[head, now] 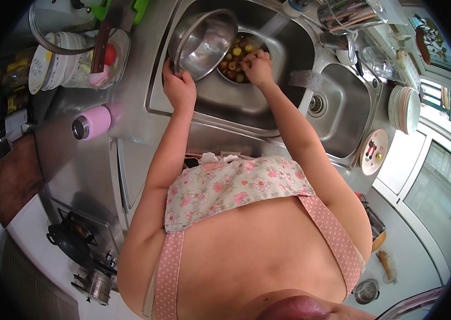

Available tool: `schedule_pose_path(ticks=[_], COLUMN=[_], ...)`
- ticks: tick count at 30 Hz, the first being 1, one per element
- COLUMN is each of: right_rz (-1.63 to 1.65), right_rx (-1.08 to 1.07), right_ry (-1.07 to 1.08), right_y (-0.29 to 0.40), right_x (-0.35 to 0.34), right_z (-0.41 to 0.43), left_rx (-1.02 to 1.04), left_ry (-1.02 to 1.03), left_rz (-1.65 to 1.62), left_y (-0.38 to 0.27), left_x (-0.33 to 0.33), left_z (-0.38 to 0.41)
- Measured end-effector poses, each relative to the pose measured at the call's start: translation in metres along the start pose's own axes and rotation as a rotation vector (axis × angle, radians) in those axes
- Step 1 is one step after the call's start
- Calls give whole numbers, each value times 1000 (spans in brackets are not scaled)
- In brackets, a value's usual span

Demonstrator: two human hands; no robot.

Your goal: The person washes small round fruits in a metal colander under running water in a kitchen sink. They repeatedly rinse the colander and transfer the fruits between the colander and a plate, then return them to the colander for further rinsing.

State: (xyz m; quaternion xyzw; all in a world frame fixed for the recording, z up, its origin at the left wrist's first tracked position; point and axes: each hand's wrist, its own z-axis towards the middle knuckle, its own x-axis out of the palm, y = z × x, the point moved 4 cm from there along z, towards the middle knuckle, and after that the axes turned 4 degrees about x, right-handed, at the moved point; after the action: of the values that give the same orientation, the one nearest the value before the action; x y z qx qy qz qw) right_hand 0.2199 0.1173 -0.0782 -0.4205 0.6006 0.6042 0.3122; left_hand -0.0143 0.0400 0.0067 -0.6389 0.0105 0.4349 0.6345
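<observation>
My left hand [180, 86] grips the near rim of a shiny stainless-steel bowl [205, 46], which is tilted with its hollow facing right. Beside it, low in the large sink basin [225, 96], stands a second metal bowl of small round yellow-green and brown fruits [233, 60], possibly jujubes. My right hand [258, 68] is over the right side of this second bowl, fingers bent down at the fruits. Whether a fruit is between those fingertips is hidden. A stream of water [275, 28] runs from the faucet [295, 7] towards the fruits.
A mesh cloth [306, 80] hangs over the divider to the small basin [339, 116]. A cat-patterned plate [374, 152] and stacked plates [404, 110] stand right. Left are a pink flask [92, 123], a cleaver handle [100, 48] jutting out, and a dish stack [59, 60].
</observation>
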Motion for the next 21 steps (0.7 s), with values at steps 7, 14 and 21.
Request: schedule_pose_path(ticks=[7, 14, 21], right_rz=[-309, -49, 1661], right_rx=[198, 295, 568], right_ry=[261, 153, 75], right_y=[29, 28, -3], right_x=[20, 28, 9], right_z=[-21, -20, 33], left_rx=[18, 26, -17], left_ry=[-3, -27, -7], left_rz=[-10, 18, 0], left_y=[1, 4, 0], left_x=[3, 2, -2], left_z=[0, 0, -1])
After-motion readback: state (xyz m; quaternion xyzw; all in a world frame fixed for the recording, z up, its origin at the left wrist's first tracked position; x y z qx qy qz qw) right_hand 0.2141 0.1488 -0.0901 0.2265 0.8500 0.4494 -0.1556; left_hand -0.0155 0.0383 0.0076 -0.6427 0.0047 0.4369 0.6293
